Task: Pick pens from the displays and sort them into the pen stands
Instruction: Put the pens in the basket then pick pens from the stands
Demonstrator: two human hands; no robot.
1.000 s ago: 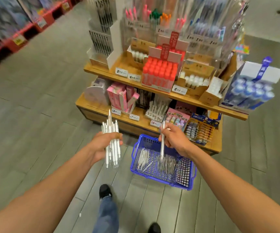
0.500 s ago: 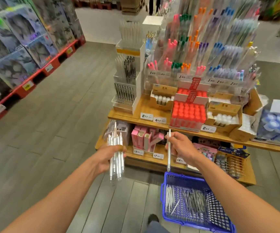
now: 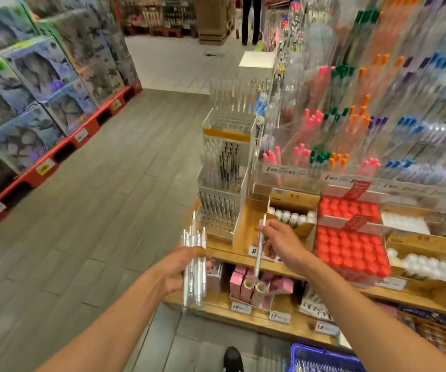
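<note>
Head view now looks higher than it did half a second ago: the blue basket (image 3: 323,358) has slid to the bottom edge, where only its rim shows, and more of the aisle and the stacked boxed goods (image 3: 37,98) on the left has come into sight. The left hand (image 3: 181,267) grips a bundle of white pens (image 3: 193,267), held upright as before, and it now sits in front of the corner of the wooden display shelf (image 3: 246,232) instead of out over the floor. The right hand (image 3: 278,242) pinches a single white pen (image 3: 260,248) between thumb and fingers, tip down, and it has risen with the view: the pen's upper end now stands level with the lowest tier of the clear tiered pen stand (image 3: 222,210), just to that stand's right, while its lower end hangs over the pink boxes (image 3: 246,285) on the lower shelf. Behind the hand lie the red-capped items (image 3: 350,253) in their tray and the racks of coloured pens (image 3: 350,124), which are blurred. One dark shoe (image 3: 233,358) shows at the bottom beside the basket.
</note>
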